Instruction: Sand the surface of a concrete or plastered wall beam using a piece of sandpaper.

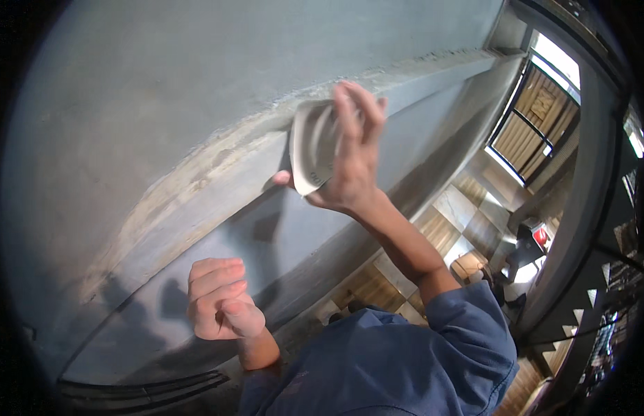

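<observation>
A curved piece of sandpaper (309,151), pale beige with dark print near its lower corner, is in my right hand (355,156). The thumb reaches under its left side and the fingers bend over its right side. It is in front of the ledge (232,156) that runs along the grey wall (162,83); whether it touches the ledge is unclear. Lower left, my left hand (221,301) is raised before the wall with its fingers curled into a loose fist, and nothing shows in it.
Rough, pale plaster streaks line the ledge's upper edge. Black cables (149,392) lie at the lower left. Right of my body are a checkered tile floor (457,208), a small cardboard-coloured item (469,263) and a dark metal structure (585,305). A slatted gate (537,118) stands far right.
</observation>
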Available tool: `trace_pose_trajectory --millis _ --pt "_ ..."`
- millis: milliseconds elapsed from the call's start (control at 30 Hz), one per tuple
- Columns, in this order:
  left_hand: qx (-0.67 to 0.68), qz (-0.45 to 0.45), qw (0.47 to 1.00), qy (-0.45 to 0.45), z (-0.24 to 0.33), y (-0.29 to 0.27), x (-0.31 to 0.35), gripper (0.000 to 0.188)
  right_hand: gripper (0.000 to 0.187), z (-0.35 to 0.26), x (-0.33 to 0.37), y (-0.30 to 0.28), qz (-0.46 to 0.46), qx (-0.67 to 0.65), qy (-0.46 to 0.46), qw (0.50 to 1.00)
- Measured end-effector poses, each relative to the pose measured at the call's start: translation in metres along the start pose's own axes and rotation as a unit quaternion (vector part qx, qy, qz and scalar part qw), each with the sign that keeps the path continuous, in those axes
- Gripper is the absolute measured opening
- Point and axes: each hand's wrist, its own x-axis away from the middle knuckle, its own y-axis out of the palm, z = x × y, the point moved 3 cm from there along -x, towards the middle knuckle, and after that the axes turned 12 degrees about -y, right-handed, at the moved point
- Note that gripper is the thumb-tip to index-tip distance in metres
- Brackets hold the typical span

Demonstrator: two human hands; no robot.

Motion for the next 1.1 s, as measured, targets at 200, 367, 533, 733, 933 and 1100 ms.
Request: trace_pose_trajectory --millis 200,367,533,733,933,1100 --pt "0.021 0.068 0.997 0.019 -0.021 0.008 0.02 0.033 0.098 0.005 0.017 0.021 -0.018 -0.071 -0.009 0.997" --pt "0.012 0.051 0.994 0.1 -0.031 0.047 0.028 0.033 0.075 0.04 0.033 0.019 0.0 -0.064 -0.035 0.997" --pt "0.046 0.036 0.993 0.1 -0.061 0.092 0.044 0.033 0.067 0.111 0.057 -0.005 0.017 -0.026 0.033 0.999" --pt "0.059 0.037 0.991 0.112 -0.081 0.154 0.06 0.034 0.06 0.213 0.089 -0.027 0.061 -0.01 0.157 0.986" --pt "-0.049 0.12 0.984 0.123 -0.097 0.211 0.079 0.038 0.052 0.341 0.126 -0.055 0.156 -0.008 0.242 0.958" --pt "-0.07 0.159 0.964 0.202 -0.102 0.208 0.068 0.037 0.048 0.441 0.141 -0.055 0.228 -0.084 0.234 0.941"
